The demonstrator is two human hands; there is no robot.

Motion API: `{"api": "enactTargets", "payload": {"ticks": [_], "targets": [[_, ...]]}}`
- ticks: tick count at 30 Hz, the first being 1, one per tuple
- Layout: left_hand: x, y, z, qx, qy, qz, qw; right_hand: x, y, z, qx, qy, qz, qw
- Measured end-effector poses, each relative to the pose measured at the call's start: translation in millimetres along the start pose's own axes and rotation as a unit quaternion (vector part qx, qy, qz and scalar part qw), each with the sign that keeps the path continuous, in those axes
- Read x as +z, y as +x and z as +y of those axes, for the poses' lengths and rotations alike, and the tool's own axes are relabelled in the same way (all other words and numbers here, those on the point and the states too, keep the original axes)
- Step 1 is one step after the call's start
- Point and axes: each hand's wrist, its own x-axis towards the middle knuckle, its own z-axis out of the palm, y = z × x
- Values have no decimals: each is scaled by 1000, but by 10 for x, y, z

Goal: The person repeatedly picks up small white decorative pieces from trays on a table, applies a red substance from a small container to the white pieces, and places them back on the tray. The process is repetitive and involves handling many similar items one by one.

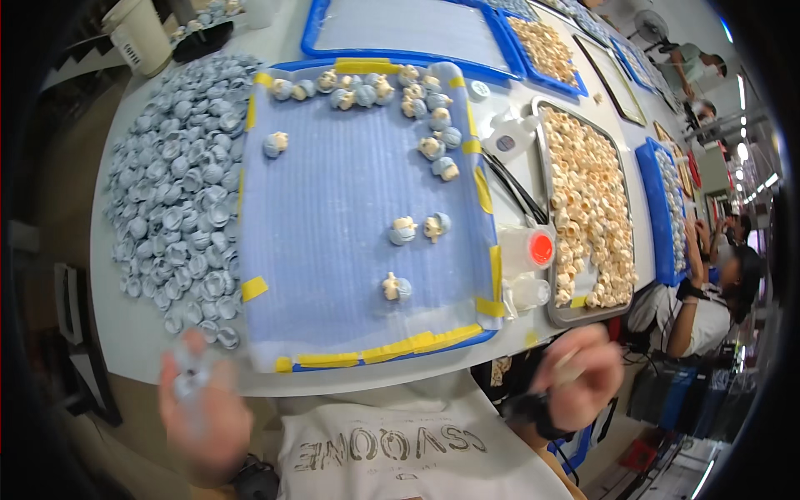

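Observation:
My left hand (pixel 208 417), smeared by motion, is at the table's near left edge, below the pile of light-blue hollow shells (pixel 179 192). Its fingers hold a light-blue shell piece (pixel 193 382), its outline blurred. Off the table's near right edge, below the metal tray (pixel 596 315), my right hand (pixel 593 379) is closed in a pinch on a small cream piece (pixel 568 368). Between my hands lies a blue-lined tray (pixel 333 242) with yellow tape round its rim. Several blue-and-cream figures (pixel 402 231) stand or lie on it, mostly along its far edge and far right corner.
Cream hollow pieces (pixel 579 179) fill the metal tray. Beside it are a clear jar with a red disc (pixel 540 248), a small clear bottle (pixel 529 293), black tweezers (pixel 521 187) and a white bottle (pixel 512 133). Blue trays (pixel 408 37) lie beyond. A co-worker (pixel 708 300) sits at right.

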Motion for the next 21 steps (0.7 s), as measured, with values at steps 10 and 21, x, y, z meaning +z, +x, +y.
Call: {"api": "enactTargets", "payload": {"ticks": [10,21], "targets": [[219,749,-490,-185,66,-12,980,771,180,174,104,9,-157,982],[267,760,-640,-233,189,-98,949,864,329,162,-31,-120,-114,986]]}}
